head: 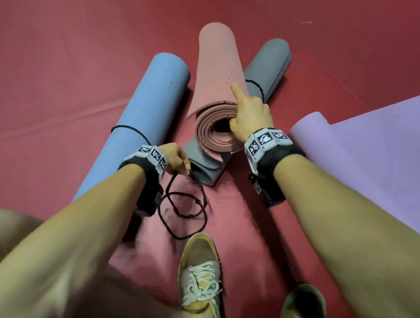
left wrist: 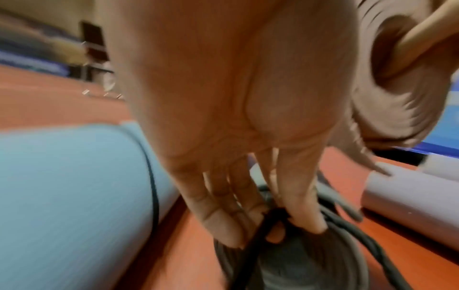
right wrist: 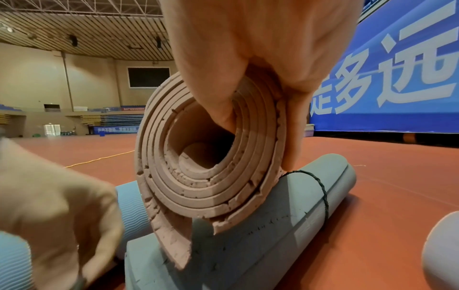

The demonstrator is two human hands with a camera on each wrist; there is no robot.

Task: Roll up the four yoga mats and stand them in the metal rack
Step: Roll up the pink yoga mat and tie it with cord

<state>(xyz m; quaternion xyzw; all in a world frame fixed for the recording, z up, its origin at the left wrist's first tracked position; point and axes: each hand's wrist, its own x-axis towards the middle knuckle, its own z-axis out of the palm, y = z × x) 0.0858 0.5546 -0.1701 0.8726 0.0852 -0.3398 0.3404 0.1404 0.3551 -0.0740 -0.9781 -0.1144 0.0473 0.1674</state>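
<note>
So we've got our right hand (head: 250,114) clamped on the rolled pink mat (head: 219,82) while the left hand (head: 176,157) pinches the black cord (head: 185,206), tying it probably comes next.

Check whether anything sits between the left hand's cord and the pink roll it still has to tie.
Nothing visible does. The left hand pinches the black cord just beside the pink mat, which rests across the grey mat; the right hand grips the pink roll's open end. The metal rack is not in view.
</note>
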